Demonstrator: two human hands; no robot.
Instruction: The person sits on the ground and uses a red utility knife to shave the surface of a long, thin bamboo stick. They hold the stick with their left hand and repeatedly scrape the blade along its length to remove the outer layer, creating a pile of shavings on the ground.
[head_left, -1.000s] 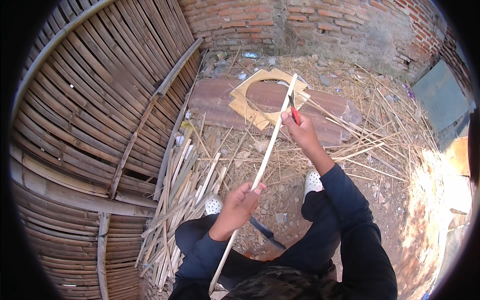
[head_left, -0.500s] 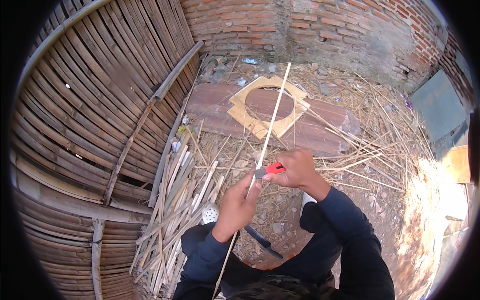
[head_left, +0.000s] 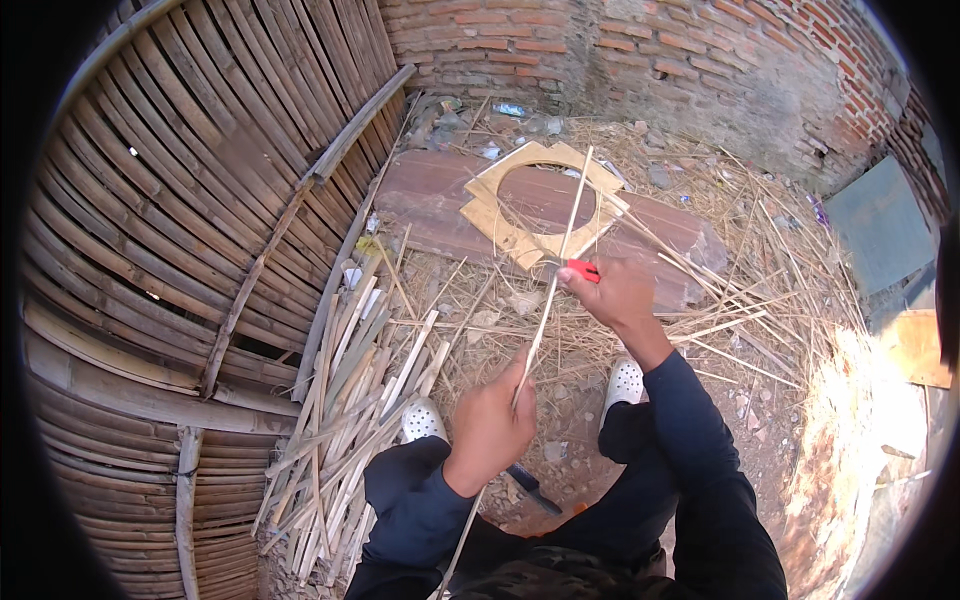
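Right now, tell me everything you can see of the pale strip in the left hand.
The pale strip is long and narrow, apparently bamboo or wood, gently bowed. It slants up and right from the picture's lower edge, its upper part seen against the board with a round hole. The left hand closes around it; higher up, the red-handled knife in the right hand crosses it. Whether the knife cuts in is unclear.

Bare brown dirt ground, scattered with small stones, carries a heap of split bamboo strips at the left. A wide reddish-brown sheet lies flat farther out, with straw-like bamboo shavings strewn around it. White perforated clogs rest nearer, a dark flat-bladed tool between them; blue plastic litter lies at the far edge.
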